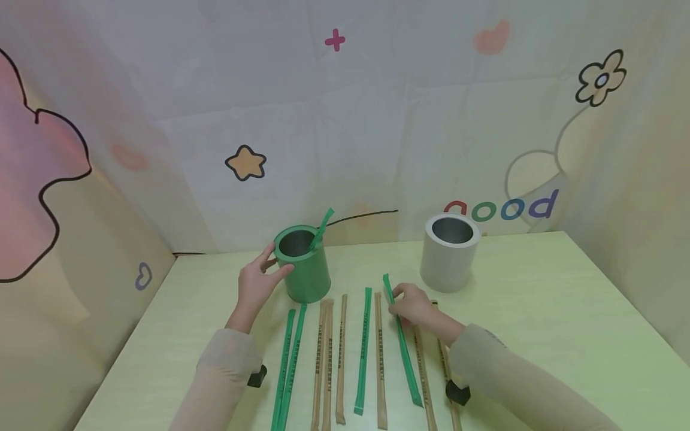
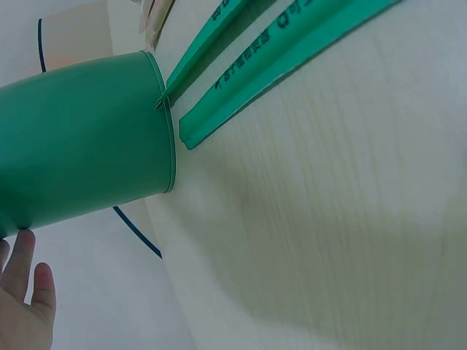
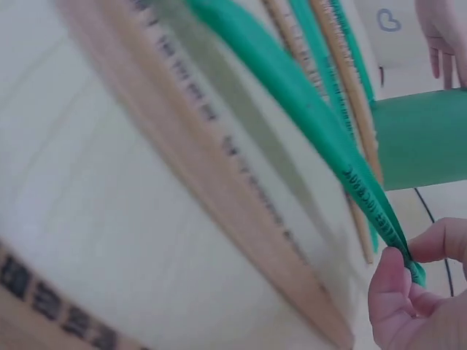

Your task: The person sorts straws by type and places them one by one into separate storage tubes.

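Your left hand (image 1: 256, 290), thumb and fingers spread, touches the green cup (image 1: 308, 276) near the far edge of the desk (image 1: 539, 299). Your right hand (image 1: 414, 306) pinches the green straw (image 1: 408, 359) by its end toward this edge.

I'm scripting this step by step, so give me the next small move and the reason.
Probably raise the pinched green stick toward the green cup: the right hand holds it near its far end, the left hand touches that cup, and another green stick leans inside it.
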The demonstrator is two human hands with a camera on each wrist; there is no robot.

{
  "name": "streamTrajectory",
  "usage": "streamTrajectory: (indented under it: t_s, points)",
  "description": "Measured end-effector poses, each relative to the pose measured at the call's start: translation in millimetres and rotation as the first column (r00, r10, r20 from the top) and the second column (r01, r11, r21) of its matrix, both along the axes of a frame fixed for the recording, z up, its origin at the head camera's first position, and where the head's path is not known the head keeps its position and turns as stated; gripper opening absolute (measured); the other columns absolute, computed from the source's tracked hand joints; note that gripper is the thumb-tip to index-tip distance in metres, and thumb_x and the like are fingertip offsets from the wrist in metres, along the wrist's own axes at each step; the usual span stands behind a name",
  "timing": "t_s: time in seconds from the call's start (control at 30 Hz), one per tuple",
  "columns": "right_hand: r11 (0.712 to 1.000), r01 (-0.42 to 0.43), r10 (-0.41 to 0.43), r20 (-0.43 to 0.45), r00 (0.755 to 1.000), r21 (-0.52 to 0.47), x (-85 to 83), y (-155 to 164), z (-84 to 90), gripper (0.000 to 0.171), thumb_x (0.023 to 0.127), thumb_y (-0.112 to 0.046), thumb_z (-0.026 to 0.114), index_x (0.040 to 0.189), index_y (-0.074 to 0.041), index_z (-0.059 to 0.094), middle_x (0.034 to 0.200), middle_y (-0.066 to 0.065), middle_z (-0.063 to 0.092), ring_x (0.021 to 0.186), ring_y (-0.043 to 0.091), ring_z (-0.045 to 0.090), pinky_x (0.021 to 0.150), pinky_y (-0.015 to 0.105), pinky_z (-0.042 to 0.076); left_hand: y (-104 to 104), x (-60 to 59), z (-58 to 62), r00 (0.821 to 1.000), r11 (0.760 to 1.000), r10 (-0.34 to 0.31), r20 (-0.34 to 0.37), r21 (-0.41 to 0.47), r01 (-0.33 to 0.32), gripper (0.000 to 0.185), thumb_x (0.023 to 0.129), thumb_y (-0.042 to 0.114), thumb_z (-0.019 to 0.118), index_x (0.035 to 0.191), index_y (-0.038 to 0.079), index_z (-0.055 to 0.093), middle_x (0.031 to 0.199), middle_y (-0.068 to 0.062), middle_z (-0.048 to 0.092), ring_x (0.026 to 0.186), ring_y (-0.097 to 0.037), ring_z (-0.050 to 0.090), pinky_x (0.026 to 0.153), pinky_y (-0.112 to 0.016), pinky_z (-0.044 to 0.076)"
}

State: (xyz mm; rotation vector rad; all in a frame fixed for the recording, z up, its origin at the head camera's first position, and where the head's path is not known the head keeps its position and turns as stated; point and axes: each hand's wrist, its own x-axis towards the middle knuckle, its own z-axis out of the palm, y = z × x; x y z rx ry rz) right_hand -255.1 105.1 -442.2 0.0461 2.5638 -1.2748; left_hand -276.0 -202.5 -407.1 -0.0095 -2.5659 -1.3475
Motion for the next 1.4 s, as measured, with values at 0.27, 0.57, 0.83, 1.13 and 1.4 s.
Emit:
streamTrajectory:
  t_s: [0.27, 0.57, 0.83, 1.13, 1.4]
  points:
    - [0.987, -0.005, 0.007, 0.011, 1.0, -0.163, -1.7, 0.6, 20.8, 0.028, 0.077, -0.001, 0.052, 0.104, 0.004, 0.05, 0.063, 0.004, 0.047, 0.044, 0.011, 0.045, 0.046, 0.023, 0.046, 0.7, 0.6, 0.8, 1.0, 1.0, -0.003, -0.008, -0.003, 0.003, 0.073, 0.073, 0.044, 0.067, 0.135, 0.021, 0.037, 0.135, -0.005, 0.043, 0.115, -0.025, 0.051, 0.094, -0.045, 0.04]
    - [0.935, -0.094, 0.086, -0.039, 0.996, -0.343, -1.2, 0.7, 60.2, 0.022, 0.077, 0.002, 0.046, 0.099, 0.003, 0.049, 0.063, 0.001, 0.046, 0.048, 0.011, 0.047, 0.052, 0.026, 0.05, 0.5, 1.6, 0.3, 1.0, 1.0, -0.011, -0.029, 0.013, 0.012, 0.071, 0.073, 0.042, 0.068, 0.134, 0.022, 0.039, 0.134, -0.004, 0.044, 0.114, -0.023, 0.052, 0.094, -0.044, 0.04]
    - [0.889, -0.155, 0.112, -0.123, 0.986, -0.431, -1.8, -8.4, 105.3, 0.028, 0.078, 0.003, 0.045, 0.106, 0.003, 0.048, 0.071, 0.002, 0.05, 0.056, 0.013, 0.053, 0.057, 0.025, 0.051, 0.1, 2.3, -0.4, 0.999, 1.0, -0.007, -0.036, 0.022, 0.008, 0.07, 0.073, 0.041, 0.068, 0.134, 0.022, 0.04, 0.133, -0.003, 0.045, 0.113, -0.023, 0.052, 0.092, -0.043, 0.042]
    - [0.808, -0.171, 0.044, -0.231, 0.972, -0.564, -3.1, -16.8, 143.3, 0.019, 0.081, 0.004, 0.049, 0.099, -0.001, 0.049, 0.078, 0.003, 0.052, 0.065, 0.012, 0.057, 0.066, 0.03, 0.053, 0.2, 1.4, 0.0, 1.0, 1.0, -0.005, -0.021, 0.016, 0.006, 0.072, 0.072, 0.043, 0.067, 0.134, 0.022, 0.038, 0.135, -0.003, 0.043, 0.114, -0.023, 0.052, 0.094, -0.044, 0.04]
    - [0.735, -0.15, -0.04, -0.262, 0.964, -0.661, -9.4, -19.1, 163.5, 0.015, 0.082, 0.003, 0.048, 0.092, -0.008, 0.051, 0.081, 0.001, 0.054, 0.07, 0.012, 0.06, 0.075, 0.033, 0.052, -0.3, 0.9, -1.0, 1.0, 1.0, -0.003, -0.03, -0.006, 0.003, 0.071, 0.073, 0.044, 0.067, 0.134, 0.022, 0.039, 0.134, -0.004, 0.044, 0.113, -0.023, 0.053, 0.094, -0.044, 0.04]
